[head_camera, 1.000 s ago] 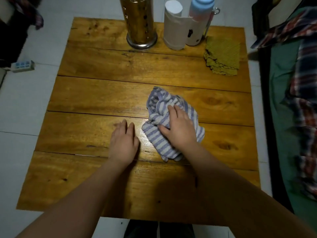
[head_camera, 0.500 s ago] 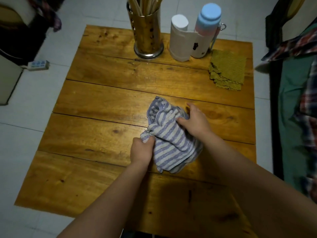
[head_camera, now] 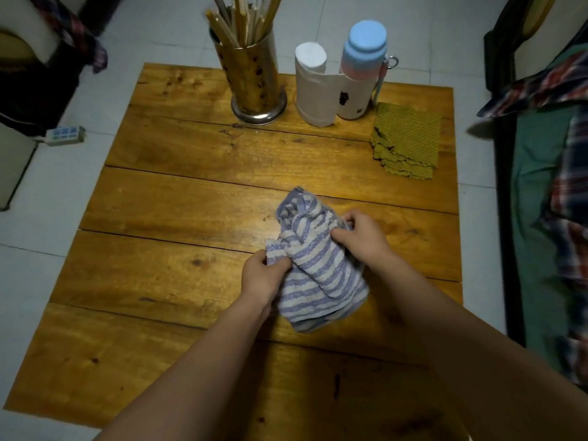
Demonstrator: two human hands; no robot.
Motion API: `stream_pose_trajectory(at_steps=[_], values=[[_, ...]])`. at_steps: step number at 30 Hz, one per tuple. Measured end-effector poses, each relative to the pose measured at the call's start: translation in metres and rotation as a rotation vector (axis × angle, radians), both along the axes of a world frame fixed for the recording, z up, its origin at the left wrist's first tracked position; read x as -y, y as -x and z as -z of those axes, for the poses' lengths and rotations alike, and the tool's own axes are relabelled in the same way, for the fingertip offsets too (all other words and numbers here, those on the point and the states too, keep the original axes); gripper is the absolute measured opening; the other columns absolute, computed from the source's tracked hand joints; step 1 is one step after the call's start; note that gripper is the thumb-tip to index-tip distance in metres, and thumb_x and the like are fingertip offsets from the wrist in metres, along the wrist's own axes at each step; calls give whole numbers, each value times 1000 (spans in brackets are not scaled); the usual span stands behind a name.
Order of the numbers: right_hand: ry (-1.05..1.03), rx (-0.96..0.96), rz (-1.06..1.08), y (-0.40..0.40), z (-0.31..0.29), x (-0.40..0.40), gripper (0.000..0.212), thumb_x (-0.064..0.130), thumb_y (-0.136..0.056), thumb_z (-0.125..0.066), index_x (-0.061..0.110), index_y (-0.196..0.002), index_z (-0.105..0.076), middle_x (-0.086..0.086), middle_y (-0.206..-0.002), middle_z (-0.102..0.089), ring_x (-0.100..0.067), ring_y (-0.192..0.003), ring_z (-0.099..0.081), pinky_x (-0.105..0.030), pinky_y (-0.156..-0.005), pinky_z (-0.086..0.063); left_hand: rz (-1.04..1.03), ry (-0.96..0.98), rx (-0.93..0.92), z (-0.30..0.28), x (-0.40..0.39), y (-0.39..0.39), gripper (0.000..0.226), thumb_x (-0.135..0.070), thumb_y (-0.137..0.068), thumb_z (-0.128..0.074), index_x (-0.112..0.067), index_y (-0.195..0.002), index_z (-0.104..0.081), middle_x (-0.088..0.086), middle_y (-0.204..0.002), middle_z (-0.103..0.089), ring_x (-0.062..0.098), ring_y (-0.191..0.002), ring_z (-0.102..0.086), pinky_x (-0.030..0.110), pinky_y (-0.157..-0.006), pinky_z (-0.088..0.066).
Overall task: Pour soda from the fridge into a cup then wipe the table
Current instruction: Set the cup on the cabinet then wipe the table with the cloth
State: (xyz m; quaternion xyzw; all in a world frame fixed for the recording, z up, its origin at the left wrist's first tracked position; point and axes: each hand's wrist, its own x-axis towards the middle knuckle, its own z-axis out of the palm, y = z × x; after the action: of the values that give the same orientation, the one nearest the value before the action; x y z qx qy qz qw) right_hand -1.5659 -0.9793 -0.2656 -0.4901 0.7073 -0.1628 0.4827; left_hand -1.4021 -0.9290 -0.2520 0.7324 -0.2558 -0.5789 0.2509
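A crumpled blue-and-white striped towel lies bunched near the middle of the wooden plank table. My left hand grips its left corner with curled fingers. My right hand pinches the towel's upper right edge. Both hands hold the cloth just above the tabletop. No cup or soda shows in the head view.
At the table's far edge stand a metal holder of chopsticks, a white paper roll and a bottle with a blue cap. Folded green cloths lie at the far right. A power strip sits on the floor at left; bedding at right.
A second ago my left hand lay flat on the table and my right pressed the towel. Both hands have since taken hold of the towel and gathered it up.
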Motion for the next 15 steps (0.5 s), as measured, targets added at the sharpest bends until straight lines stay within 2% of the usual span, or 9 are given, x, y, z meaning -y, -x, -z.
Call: stream_pose_trajectory(at_steps=[2,6,8,11,13,15], values=[[0,84,88,10,-2,1,16,18,-86,-59,12,-91,-44,0,-80,-53,-19,-75,-53,-29,-57,-37,5,41,-76,-5,6,9,12,-13,-90,-57,-14,-102,-54,5,-87,-63,15,-66,-60,22,-49,-46],[44,172,195,34,-12,4,15,17,-88,-56,12,-92,-43,1,-78,-53,-12,-66,-51,-27,-54,-37,22,76,-150,-10,24,31,24,-17,-90,-57,-18,-114,-52,8,-103,-67,20,-79,-65,27,-58,-50],[95,219,269,49,-18,7,13,15,-88,-56,12,-93,-45,2,-76,-54,-9,-63,-51,-23,-52,-38,37,111,-151,-14,37,42,24,-17,-91,-56,-19,-115,-52,7,-101,-67,18,-77,-65,25,-55,-49],[193,243,405,75,-24,18,10,10,-87,-56,11,-90,-47,5,-71,-52,-3,-59,-51,-9,-46,-38,34,175,-144,-19,60,61,22,-14,-90,-56,-15,-113,-53,7,-95,-67,16,-71,-64,21,-50,-50],[250,275,513,91,-25,28,14,7,-86,-57,15,-83,-47,5,-69,-52,4,-52,-51,-7,-45,-37,28,211,-153,-23,80,74,20,-13,-90,-56,-14,-110,-53,5,-86,-66,14,-65,-62,17,-45,-49],[279,291,607,106,-23,38,18,7,-85,-57,19,-78,-46,4,-68,-53,4,-51,-51,-8,-47,-39,28,236,-161,-28,103,89,20,-13,-89,-57,-14,-108,-53,4,-83,-65,14,-64,-62,17,-45,-49]])
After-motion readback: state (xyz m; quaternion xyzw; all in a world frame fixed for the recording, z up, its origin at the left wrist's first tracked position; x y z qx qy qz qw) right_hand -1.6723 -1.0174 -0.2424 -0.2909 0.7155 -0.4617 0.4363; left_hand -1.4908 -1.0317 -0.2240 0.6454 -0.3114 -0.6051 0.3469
